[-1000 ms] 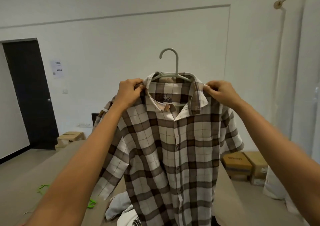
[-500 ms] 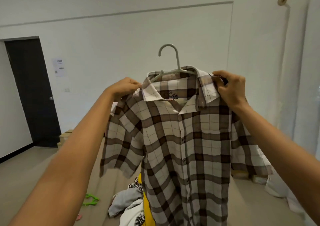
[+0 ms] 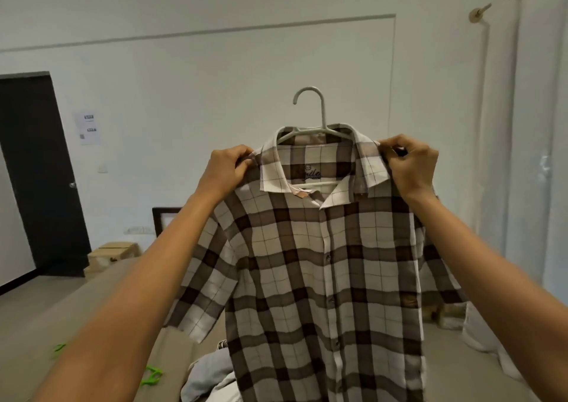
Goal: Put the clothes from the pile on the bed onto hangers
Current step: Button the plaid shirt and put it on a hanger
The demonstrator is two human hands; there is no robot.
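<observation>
A brown and white plaid shirt [image 3: 322,263] hangs in the air in front of me on a pale grey hanger [image 3: 316,115], whose hook stands up above the collar. My left hand [image 3: 229,168] pinches the shirt's left shoulder next to the collar. At the right shoulder, my right hand [image 3: 410,168] grips the cloth beside the collar. The shirt faces me, buttoned, with both short sleeves hanging down. Below it, part of a pile of clothes [image 3: 209,377] lies on the bed [image 3: 101,303].
Green hangers [image 3: 150,377] lie on the bed at lower left. A black door [image 3: 40,171] stands at the far left, with a cardboard box [image 3: 112,254] near it. White curtains [image 3: 538,155] hang at the right, and more boxes [image 3: 442,312] show behind the shirt.
The shirt has been squared up and now hangs level on the hanger. Both hands stay at its shoulders, and my left hand has closed in on the collar.
</observation>
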